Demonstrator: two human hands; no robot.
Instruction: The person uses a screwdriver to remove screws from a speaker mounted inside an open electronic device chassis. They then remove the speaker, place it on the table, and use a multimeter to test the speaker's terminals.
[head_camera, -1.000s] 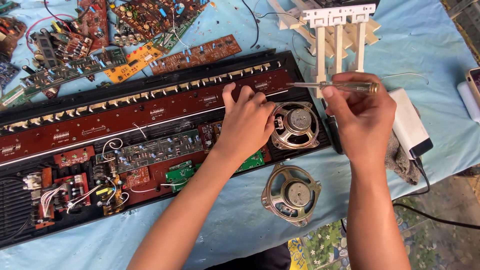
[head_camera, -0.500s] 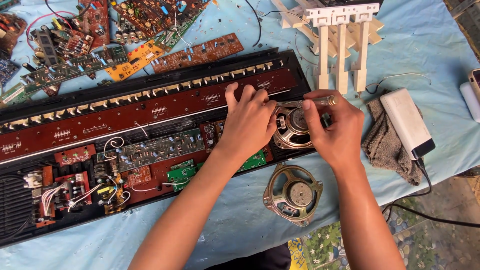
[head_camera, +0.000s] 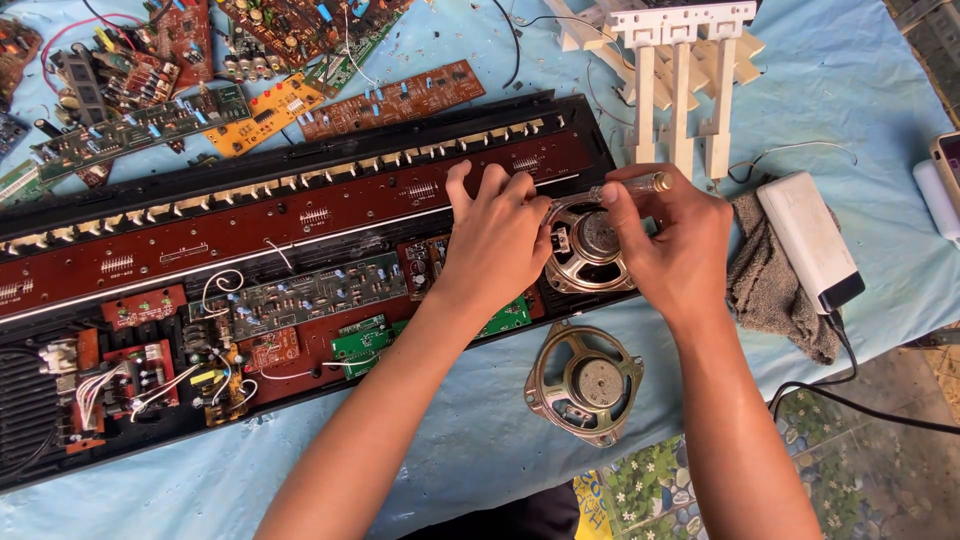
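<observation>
An opened black keyboard case (head_camera: 60, 440) lies across the blue cloth, with long red-brown circuit boards (head_camera: 250, 225) inside. At its right end sits a round speaker (head_camera: 592, 245). My left hand (head_camera: 495, 235) rests on the boards, fingers touching the speaker's left rim. My right hand (head_camera: 675, 240) grips the speaker's right side and also holds a screwdriver (head_camera: 640, 185) with a clear handle, lying across its fingers. A second loose speaker (head_camera: 585, 382) lies on the cloth just below the case.
Loose circuit boards (head_camera: 300, 90) are piled at the back left. White plastic key pieces (head_camera: 680, 70) lie at the back right. A grey rag (head_camera: 775, 280) and a white power adapter (head_camera: 808, 240) with black cable sit right of my hand.
My right hand has come down and left from above the adapter onto the speaker in the case, bringing the screwdriver along. My left hand stayed put on the boards.
</observation>
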